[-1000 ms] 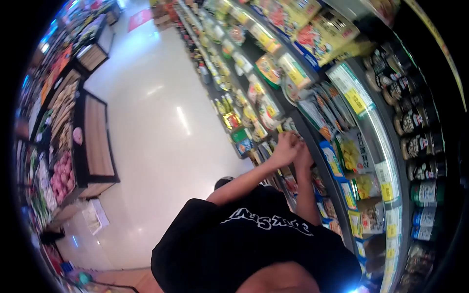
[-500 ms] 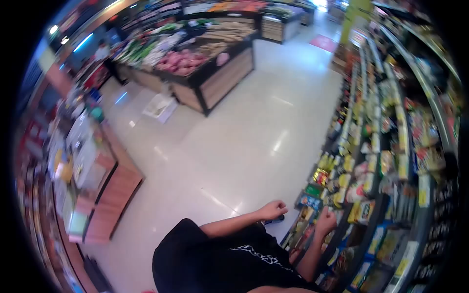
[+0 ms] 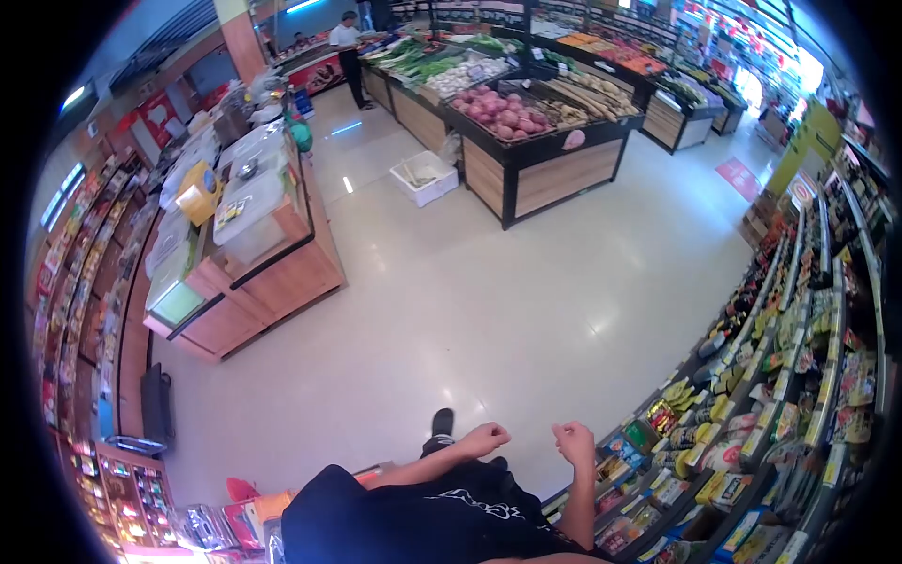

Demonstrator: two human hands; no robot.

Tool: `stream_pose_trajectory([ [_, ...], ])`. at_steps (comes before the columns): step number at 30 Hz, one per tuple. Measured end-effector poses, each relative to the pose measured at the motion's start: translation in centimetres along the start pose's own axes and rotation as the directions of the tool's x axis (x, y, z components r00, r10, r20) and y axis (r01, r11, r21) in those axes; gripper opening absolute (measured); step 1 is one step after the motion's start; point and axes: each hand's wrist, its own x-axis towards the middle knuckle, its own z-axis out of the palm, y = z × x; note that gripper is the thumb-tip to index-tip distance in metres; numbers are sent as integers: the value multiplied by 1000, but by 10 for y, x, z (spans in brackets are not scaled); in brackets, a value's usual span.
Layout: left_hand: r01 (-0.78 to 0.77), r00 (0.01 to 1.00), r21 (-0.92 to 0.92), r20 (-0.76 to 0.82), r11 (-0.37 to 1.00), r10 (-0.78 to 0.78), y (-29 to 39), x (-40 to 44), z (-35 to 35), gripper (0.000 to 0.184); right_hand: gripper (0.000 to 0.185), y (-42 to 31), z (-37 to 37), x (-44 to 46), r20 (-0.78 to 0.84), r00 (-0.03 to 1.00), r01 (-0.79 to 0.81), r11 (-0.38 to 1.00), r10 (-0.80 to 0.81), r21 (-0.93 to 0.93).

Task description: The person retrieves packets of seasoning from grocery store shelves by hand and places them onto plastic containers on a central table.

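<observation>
- Blue packet (image 3: 623, 450): nearest the right hand (image 3: 574, 443), apart from it, by the near-left end of the shelf (image 3: 697, 517); probably glossy film.
- Right hand: raised over the floor (image 3: 451, 310), fingers bent; whether their tips meet, I cannot tell. No item shows.
- Left hand (image 3: 486, 439): level beside it, apart, fingers curled inward, pressure unclear; no item shows.
- Yellow packet (image 3: 724, 490): flat, at the shelf's front edge, presumably for easy reach.
- Produce stand (image 3: 566, 182): wood-grained panels, black rim likely retaining the rounded pinkish-purple vegetables (image 3: 502, 113) heaped near its front-left corner.
- Counter (image 3: 287, 293): wood-look, squarish yellow box (image 3: 198, 193) near its left edge.
</observation>
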Motion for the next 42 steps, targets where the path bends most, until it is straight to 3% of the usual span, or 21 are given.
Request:
stream_pose_trajectory([
  [6,-130,986,-16,-105,991,127,9,-19,-61,42,34,-70,51,25,95,975,213,964,-200,-159],
  [15,-86,962,-15,-261,996,79,-50,-64,-221,39,40,-235,175,31,372,895,317,938,-248,-138],
  [18,-110,950,-32,-297,993,96,-69,-68,-272,40,46,-281,217,27,521,822,368,912,-229,-180],
  [23,-158,915,-114,-390,981,102,-94,-81,-347,40,53,-330,293,40,612,757,469,841,-228,-268],
  [35,-61,772,-352,-609,934,-179,-182,-172,-483,40,54,-440,452,61,817,509,710,669,-271,-220],
  [39,-70,769,-420,-601,905,-219,-199,-168,-500,37,54,-454,474,72,840,467,758,614,-276,-220],
  [42,-94,797,-426,-574,900,-188,-192,-154,-511,35,57,-462,484,87,876,455,733,626,-162,-266],
])
